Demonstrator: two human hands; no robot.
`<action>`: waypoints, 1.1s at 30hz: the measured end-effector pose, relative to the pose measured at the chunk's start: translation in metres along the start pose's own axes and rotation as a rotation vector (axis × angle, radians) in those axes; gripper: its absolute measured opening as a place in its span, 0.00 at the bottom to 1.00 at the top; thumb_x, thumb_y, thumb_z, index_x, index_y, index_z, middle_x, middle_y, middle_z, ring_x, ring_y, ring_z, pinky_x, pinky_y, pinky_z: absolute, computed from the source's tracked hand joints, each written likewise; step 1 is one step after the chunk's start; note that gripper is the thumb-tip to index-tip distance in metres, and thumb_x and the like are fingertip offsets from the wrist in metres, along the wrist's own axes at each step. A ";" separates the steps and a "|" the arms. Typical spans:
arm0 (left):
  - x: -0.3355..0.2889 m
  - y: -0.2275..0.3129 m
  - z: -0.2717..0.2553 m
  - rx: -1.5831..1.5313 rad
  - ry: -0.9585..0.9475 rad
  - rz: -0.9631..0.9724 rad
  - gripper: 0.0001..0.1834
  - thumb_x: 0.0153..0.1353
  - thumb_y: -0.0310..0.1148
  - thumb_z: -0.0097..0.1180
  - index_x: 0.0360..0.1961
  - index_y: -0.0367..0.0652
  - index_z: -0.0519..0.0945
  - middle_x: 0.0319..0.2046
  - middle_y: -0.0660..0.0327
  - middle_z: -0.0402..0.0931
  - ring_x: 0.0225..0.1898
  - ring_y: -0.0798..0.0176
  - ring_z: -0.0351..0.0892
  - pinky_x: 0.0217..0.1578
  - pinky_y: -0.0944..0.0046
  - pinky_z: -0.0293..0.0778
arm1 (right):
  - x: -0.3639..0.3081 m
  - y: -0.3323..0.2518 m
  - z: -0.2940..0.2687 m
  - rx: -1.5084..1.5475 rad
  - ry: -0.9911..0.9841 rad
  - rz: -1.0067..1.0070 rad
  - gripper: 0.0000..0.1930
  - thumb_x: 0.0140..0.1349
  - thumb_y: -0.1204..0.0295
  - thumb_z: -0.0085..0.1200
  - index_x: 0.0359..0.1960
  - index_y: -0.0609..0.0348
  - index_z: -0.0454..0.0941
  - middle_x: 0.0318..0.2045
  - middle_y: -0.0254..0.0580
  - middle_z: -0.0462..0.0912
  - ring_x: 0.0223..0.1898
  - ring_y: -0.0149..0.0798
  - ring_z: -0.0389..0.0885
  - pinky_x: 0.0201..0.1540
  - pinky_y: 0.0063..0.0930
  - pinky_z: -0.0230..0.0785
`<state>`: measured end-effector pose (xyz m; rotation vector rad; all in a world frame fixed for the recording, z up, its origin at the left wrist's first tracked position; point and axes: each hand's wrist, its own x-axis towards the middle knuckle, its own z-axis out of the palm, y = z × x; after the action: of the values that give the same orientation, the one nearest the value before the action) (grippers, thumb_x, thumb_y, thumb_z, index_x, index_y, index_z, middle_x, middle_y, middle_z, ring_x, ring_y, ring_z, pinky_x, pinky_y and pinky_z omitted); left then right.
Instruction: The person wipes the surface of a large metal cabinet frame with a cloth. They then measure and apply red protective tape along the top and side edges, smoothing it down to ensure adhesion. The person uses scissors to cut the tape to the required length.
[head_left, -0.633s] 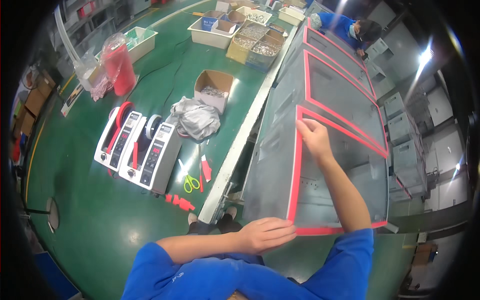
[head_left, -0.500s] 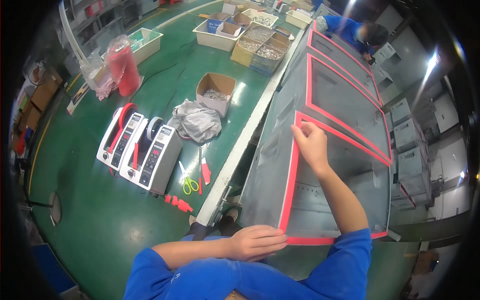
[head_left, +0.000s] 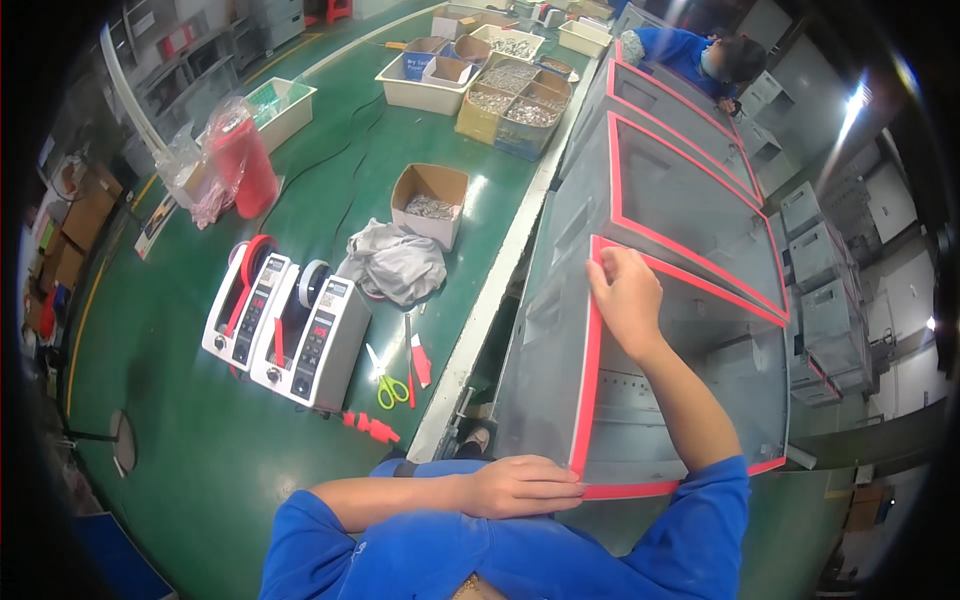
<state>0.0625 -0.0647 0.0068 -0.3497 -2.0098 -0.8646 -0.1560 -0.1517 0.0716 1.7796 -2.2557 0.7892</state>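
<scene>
Before me stands a grey metal cabinet (head_left: pixel 560 370) with an open front, its rim lined with red tape (head_left: pixel 587 415). My left hand (head_left: pixel 527 487) lies with fingers stretched out over the near left corner of that rim, touching the tape's end. At the far left corner, my right hand (head_left: pixel 628 290) has its fingers curled, thumb and fingertips pressing on the red tape. Part of the tape under both hands is hidden. Further cabinets with red-taped rims stand in line beyond, the closest being a second cabinet (head_left: pixel 600 205).
On the green table to the left stand two white tape dispensers (head_left: pixel 318 345), with scissors (head_left: pixel 388 385), a grey cloth (head_left: pixel 390 262) and a cardboard box of metal parts (head_left: pixel 430 205) close by. A co-worker (head_left: pixel 680 55) in blue leans over the far cabinet. Stacked grey cabinets (head_left: pixel 825 310) stand at right.
The view has shifted slightly, so the table things sit a little lower. My right hand has moved slightly along the rim's far left corner; my left hand stays at the near corner.
</scene>
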 end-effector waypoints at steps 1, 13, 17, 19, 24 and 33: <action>0.001 -0.003 -0.003 -0.045 -0.018 0.008 0.12 0.54 0.25 0.49 0.39 0.35 0.78 0.44 0.55 0.74 0.44 0.56 0.75 0.40 0.61 0.73 | 0.004 0.003 0.001 0.069 -0.012 0.101 0.09 0.52 0.67 0.55 0.29 0.61 0.74 0.23 0.42 0.75 0.26 0.42 0.76 0.31 0.34 0.68; -0.009 -0.018 0.002 -0.185 -0.012 0.066 0.15 0.54 0.24 0.47 0.43 0.36 0.75 0.48 0.58 0.71 0.50 0.58 0.70 0.43 0.61 0.72 | 0.019 0.003 0.005 0.159 -0.041 0.177 0.12 0.53 0.68 0.55 0.32 0.64 0.69 0.24 0.41 0.76 0.26 0.38 0.76 0.32 0.29 0.67; -0.007 -0.022 0.001 -0.196 -0.011 0.092 0.12 0.56 0.24 0.46 0.40 0.37 0.78 0.46 0.59 0.74 0.44 0.59 0.75 0.39 0.64 0.73 | 0.029 0.011 0.001 0.449 -0.050 0.345 0.11 0.52 0.70 0.55 0.32 0.63 0.69 0.24 0.38 0.76 0.26 0.33 0.75 0.32 0.27 0.67; -0.006 -0.024 0.002 -0.208 -0.013 0.095 0.12 0.57 0.24 0.45 0.40 0.37 0.78 0.46 0.59 0.73 0.44 0.59 0.75 0.39 0.64 0.73 | 0.036 0.019 0.000 0.438 -0.136 0.317 0.10 0.52 0.70 0.55 0.30 0.63 0.70 0.24 0.38 0.77 0.26 0.31 0.75 0.33 0.27 0.67; -0.004 -0.028 0.001 -0.270 -0.020 0.085 0.12 0.56 0.24 0.47 0.40 0.37 0.78 0.46 0.58 0.73 0.43 0.59 0.75 0.38 0.64 0.74 | 0.044 0.018 -0.005 0.449 -0.197 0.207 0.07 0.54 0.72 0.52 0.30 0.63 0.71 0.25 0.39 0.77 0.28 0.31 0.74 0.35 0.24 0.66; -0.001 -0.030 0.001 -0.248 -0.014 0.110 0.11 0.55 0.24 0.49 0.39 0.36 0.79 0.44 0.58 0.75 0.42 0.60 0.76 0.37 0.65 0.74 | 0.044 0.006 -0.019 0.902 -0.029 0.109 0.06 0.59 0.72 0.49 0.31 0.61 0.71 0.27 0.31 0.73 0.32 0.24 0.70 0.38 0.20 0.63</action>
<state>0.0461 -0.0851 -0.0078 -0.6017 -1.8796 -1.0463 -0.1781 -0.1789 0.1054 1.9490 -2.1730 2.0505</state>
